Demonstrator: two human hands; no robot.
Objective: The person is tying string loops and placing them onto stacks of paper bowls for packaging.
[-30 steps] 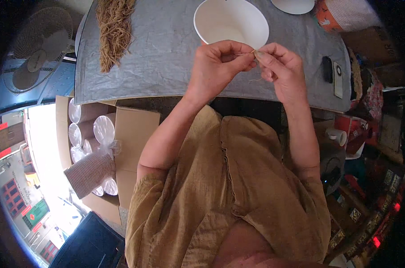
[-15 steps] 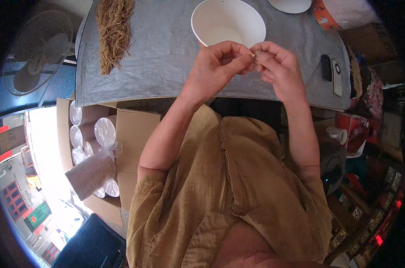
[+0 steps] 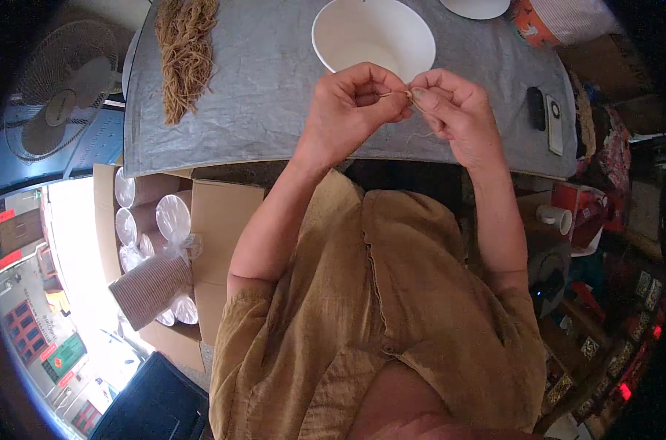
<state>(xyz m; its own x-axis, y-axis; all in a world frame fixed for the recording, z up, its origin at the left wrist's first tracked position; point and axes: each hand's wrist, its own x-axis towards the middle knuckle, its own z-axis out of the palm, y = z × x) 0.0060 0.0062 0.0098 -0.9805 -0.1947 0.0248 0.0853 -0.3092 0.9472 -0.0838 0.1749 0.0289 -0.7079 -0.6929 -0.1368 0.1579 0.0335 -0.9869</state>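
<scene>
Over the near part of the grey-covered table (image 3: 259,110), my two hands meet fingertip to fingertip. Between them runs a thin tan strand (image 3: 394,93), like a piece of twine. My left hand (image 3: 344,110) pinches it with curled fingers and thumb. On the other side my right hand (image 3: 461,114) grips the same strand between thumb and forefinger, and a pale loose end hangs beneath those fingers. Just beyond the hands stands a white bowl (image 3: 373,29), its near rim partly covered by my left hand. A bundle of similar tan strands (image 3: 184,59) lies at the far left.
At the table's right lie a dark oblong object (image 3: 536,108) and a pale flat device (image 3: 554,126). A second white dish (image 3: 477,6) sits at the far edge. Left below stands a carton (image 3: 226,227) of wrapped cup stacks, near a fan (image 3: 65,95). A white mug (image 3: 555,218) is at right.
My fingertips have shifted slightly, and more of the strand now shows between them. A loose end has come into view under my right hand.
</scene>
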